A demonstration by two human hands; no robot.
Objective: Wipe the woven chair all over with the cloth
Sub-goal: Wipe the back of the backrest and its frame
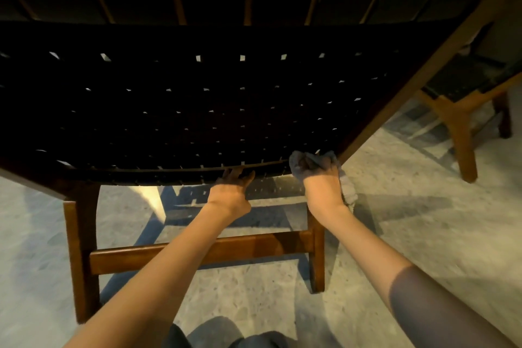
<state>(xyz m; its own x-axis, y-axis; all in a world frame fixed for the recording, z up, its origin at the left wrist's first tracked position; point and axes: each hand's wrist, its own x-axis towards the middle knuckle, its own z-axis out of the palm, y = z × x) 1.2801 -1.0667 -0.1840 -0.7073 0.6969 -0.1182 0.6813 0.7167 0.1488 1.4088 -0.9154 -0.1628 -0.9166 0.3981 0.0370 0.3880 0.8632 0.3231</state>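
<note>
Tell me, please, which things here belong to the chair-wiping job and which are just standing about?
In the job: woven chair, cloth, right hand gripping it, left hand at the chair's lower edge.
Just about: second chair, floor.
</note>
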